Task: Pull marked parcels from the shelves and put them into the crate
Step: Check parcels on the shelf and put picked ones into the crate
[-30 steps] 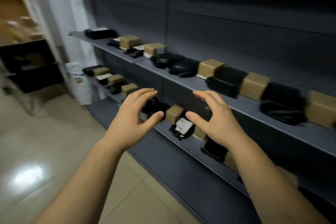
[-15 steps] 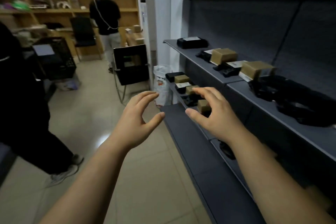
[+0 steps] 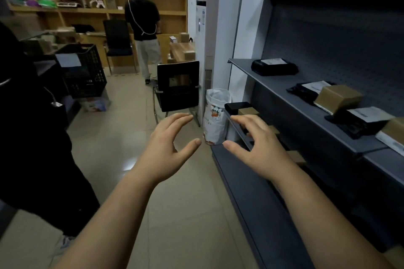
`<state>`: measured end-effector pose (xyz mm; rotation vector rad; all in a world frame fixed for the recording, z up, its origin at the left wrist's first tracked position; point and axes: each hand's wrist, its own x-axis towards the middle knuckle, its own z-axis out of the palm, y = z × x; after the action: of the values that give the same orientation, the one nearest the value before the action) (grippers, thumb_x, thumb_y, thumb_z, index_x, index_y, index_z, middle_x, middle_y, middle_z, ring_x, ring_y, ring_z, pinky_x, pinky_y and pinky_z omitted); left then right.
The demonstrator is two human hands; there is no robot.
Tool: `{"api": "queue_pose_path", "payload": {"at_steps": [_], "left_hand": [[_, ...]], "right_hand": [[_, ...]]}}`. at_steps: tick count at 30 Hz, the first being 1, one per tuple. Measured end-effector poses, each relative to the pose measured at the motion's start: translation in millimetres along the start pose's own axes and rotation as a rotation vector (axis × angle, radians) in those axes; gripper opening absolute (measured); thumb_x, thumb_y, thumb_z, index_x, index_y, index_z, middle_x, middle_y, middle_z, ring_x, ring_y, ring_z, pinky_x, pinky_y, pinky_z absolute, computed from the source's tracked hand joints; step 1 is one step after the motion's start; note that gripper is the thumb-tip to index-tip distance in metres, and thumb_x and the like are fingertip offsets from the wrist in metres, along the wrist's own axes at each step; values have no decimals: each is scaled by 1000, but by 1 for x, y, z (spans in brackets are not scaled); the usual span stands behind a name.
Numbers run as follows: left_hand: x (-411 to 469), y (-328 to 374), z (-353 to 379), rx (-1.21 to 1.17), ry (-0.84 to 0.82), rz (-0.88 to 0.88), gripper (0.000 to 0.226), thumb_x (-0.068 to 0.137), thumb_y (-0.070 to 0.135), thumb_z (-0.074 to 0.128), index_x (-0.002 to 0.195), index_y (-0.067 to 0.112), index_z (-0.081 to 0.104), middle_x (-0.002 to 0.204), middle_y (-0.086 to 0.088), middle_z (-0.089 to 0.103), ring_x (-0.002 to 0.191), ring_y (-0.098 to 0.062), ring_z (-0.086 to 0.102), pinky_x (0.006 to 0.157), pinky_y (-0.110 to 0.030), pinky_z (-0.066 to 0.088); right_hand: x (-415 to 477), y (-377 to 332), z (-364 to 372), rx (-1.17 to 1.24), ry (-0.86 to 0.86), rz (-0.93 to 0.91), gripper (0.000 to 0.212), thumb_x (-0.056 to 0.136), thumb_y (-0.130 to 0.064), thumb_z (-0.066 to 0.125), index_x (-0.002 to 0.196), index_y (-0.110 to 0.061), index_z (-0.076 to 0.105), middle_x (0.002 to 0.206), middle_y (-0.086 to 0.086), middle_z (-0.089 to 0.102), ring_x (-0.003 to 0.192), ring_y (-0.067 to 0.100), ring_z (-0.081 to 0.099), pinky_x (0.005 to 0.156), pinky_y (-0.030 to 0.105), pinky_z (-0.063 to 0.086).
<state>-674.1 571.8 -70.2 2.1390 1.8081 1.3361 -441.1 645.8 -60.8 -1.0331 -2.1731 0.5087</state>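
Left hand [image 3: 168, 146] and right hand [image 3: 260, 146] are held out at frame centre. Fingers are spread and loosely curved, with nothing grasped. On the grey shelves [image 3: 271, 85] at right, a black labelled parcel [image 3: 274, 67] and, further lower right, a brown box [image 3: 337, 98] are noted. The black crate [image 3: 89, 76] is seen at middle left, well apart from both hands.

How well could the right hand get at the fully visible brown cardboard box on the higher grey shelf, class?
Probably yes: the right hand is empty and open, the shelf front is open, and nothing stands between it and the brown cardboard box.
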Motion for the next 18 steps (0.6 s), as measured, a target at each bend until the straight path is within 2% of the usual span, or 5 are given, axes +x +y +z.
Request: {"api": "queue_pose_path", "payload": {"at_steps": [2,6,8,14,18], "left_hand": [[35,-21,0,-13,-2,39,60,84,55,54,134,22,54,133,18,45,124,8,34,104,-2,18],[90,-56,17,-54,-39,82,61,84,57,53,135,23,53,138,11,49,131,-3,40,109,-17,27],[115,-73,30,-69,-53,105,60,84,56,53,135,24,53,138,11,49,132,-4,40,110,-22,30],[197,-115,87,-106,-102,155,58,85,55,55,134,24,53,138,12,48,132,-5,40,111,-30,34],[259,-132,126,-116,-171,214,54,87,48,60,134,23,53,138,12,49,132,-7,41,111,-33,35]], "right_hand": [[31,5,5,-14,55,0,66,78,-65,60,136,-37,49,135,-20,43,128,5,43,107,38,43],[81,26,13,-19,93,47,71,75,-67,57,137,-33,51,134,-18,45,126,4,45,106,40,45],[104,39,16,-51,112,58,69,75,-65,57,137,-34,51,132,-19,44,126,5,45,106,40,44],[163,94,22,-88,155,110,61,82,-55,64,138,-34,49,133,-19,43,127,7,43,107,35,42],[206,134,13,-96,213,174,61,83,-56,62,138,-34,48,134,-20,42,128,6,41,106,34,41]]}}
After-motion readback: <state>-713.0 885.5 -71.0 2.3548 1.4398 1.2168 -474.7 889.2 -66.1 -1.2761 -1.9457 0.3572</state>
